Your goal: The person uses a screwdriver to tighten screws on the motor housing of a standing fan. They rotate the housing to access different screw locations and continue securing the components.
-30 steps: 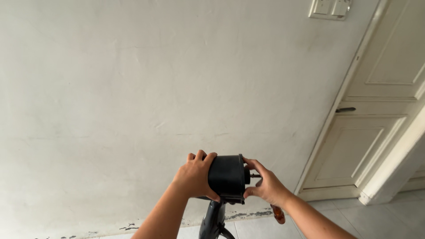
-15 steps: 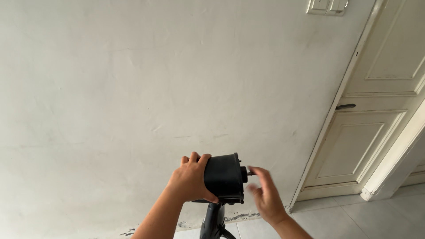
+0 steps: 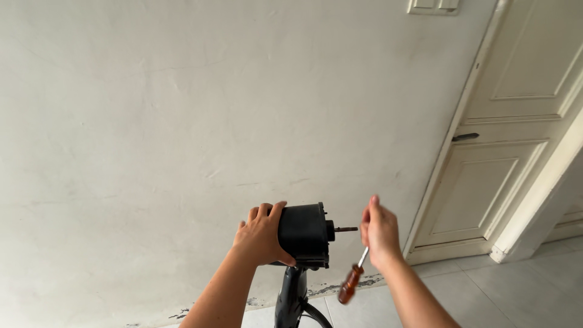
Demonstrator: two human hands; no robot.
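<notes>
Motor housing between the hands, left hand clamped on it; right hand gripping screwdriver

Motor housing is mounted on top of the stand, in front of the wall. Left hand is wrapped on the housing's left side. Shaft is projected from the housing's right end. Right hand is positioned just right of the shaft tip; a screwdriver is hung below it, handle down. Door is set to the right, switch plate above.
</notes>
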